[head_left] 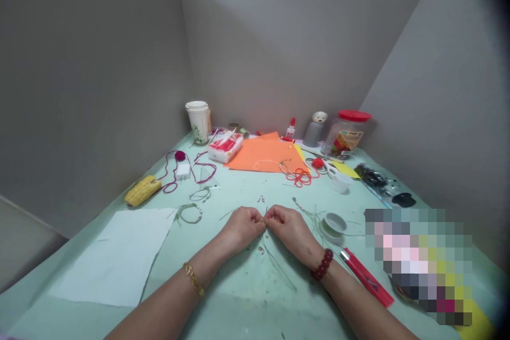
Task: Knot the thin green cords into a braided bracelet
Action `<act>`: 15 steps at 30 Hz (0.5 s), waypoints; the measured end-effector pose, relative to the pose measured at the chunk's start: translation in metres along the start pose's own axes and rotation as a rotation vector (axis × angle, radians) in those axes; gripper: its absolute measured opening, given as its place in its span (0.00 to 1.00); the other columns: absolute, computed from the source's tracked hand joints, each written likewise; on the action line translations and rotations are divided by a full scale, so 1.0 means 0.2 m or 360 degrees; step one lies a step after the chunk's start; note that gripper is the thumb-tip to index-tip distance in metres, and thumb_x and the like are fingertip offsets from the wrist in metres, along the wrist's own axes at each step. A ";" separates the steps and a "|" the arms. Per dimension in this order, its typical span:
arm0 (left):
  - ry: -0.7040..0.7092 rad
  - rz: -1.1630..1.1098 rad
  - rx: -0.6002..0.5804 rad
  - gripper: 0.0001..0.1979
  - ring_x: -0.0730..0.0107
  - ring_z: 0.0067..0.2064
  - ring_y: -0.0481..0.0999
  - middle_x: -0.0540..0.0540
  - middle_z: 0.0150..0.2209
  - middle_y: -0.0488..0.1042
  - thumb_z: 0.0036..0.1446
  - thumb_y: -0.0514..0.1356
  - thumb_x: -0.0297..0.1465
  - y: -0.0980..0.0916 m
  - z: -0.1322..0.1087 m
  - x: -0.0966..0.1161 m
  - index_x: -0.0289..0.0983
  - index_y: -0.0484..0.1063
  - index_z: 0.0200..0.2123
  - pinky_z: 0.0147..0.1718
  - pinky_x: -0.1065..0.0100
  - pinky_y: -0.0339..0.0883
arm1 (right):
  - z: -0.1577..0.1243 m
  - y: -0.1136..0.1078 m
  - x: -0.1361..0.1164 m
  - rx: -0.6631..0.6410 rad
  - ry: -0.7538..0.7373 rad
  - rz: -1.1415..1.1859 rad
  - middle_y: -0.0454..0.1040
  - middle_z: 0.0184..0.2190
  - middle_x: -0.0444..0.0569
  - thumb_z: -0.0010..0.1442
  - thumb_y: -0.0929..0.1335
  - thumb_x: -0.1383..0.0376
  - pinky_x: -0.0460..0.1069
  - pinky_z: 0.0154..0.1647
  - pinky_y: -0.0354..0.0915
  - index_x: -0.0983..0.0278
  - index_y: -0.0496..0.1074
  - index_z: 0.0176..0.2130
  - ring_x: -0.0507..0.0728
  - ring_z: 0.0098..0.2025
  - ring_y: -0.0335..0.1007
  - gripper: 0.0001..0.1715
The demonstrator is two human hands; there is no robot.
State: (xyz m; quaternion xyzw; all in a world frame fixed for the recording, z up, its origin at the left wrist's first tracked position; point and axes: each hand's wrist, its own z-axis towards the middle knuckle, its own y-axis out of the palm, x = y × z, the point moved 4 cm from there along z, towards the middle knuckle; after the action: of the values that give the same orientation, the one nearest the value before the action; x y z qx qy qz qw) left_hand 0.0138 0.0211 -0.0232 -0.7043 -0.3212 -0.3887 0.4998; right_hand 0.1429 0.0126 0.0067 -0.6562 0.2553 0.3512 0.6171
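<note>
My left hand point(244, 227) and my right hand point(290, 229) meet over the middle of the table, fingertips almost touching. Both are closed in a pinch on a thin green cord point(278, 261), whose loose ends trail down and toward the right. The spot where the fingers grip it is mostly hidden. Small bead-like bits point(261, 250) lie just below my hands, with a few more point(261, 199) beyond them. Beside my right hand stands a spool point(333, 226) with green cord around it. Left of my left hand rest a beaded green cord loop point(190, 221) and a second green loop point(200, 194).
White paper point(115, 260) lies at left, near a yellow corn-shaped object point(143, 190). Orange sheets point(263, 154), a tissue pack point(225, 146), a cup point(198, 123), red cord point(298, 176) and a red-lidded jar point(345, 135) stand farther back. A red flat tool point(368, 279) lies right.
</note>
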 end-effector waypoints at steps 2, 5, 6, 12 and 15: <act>0.0019 0.0089 0.0055 0.07 0.78 0.21 0.56 0.55 0.18 0.60 0.46 0.56 0.34 -0.02 -0.02 0.02 0.35 0.66 0.24 0.21 0.74 0.47 | 0.00 0.00 0.01 0.0010 -0.0005 0.0010 0.61 0.17 0.40 0.48 0.62 0.67 0.44 0.24 0.51 0.65 0.69 0.24 0.50 0.22 0.55 0.08; 0.0082 0.0164 0.0123 0.07 0.76 0.24 0.60 0.54 0.22 0.64 0.49 0.53 0.34 -0.04 -0.04 0.05 0.36 0.66 0.28 0.22 0.74 0.49 | 0.00 0.00 0.02 0.0006 -0.0006 0.0022 0.61 0.17 0.40 0.49 0.62 0.67 0.44 0.24 0.51 0.65 0.69 0.24 0.50 0.22 0.55 0.08; 0.0106 0.0168 0.0124 0.07 0.76 0.24 0.60 0.54 0.22 0.65 0.50 0.52 0.33 -0.05 -0.04 0.05 0.36 0.66 0.28 0.22 0.74 0.50 | 0.00 0.00 0.02 0.0002 -0.0004 0.0023 0.61 0.17 0.40 0.49 0.62 0.67 0.44 0.24 0.51 0.65 0.69 0.24 0.50 0.22 0.55 0.08; 0.0132 0.0080 0.0068 0.05 0.78 0.20 0.54 0.56 0.18 0.59 0.50 0.52 0.31 -0.03 -0.03 0.05 0.37 0.66 0.28 0.20 0.74 0.46 | 0.00 0.00 0.00 0.0001 0.0020 0.0036 0.61 0.17 0.40 0.49 0.62 0.67 0.44 0.24 0.51 0.65 0.68 0.23 0.50 0.22 0.55 0.07; 0.0085 -0.0004 0.0059 0.04 0.80 0.19 0.52 0.58 0.17 0.56 0.49 0.53 0.30 -0.02 -0.03 0.04 0.36 0.66 0.26 0.20 0.74 0.44 | 0.00 0.00 0.00 0.0011 0.0028 0.0050 0.60 0.16 0.40 0.48 0.62 0.67 0.44 0.23 0.50 0.64 0.68 0.23 0.50 0.21 0.54 0.07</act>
State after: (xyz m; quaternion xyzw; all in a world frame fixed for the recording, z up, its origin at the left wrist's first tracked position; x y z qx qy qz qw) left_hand 0.0127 0.0175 -0.0128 -0.6838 -0.3158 -0.4020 0.5207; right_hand 0.1422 0.0123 0.0063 -0.6531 0.2724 0.3542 0.6115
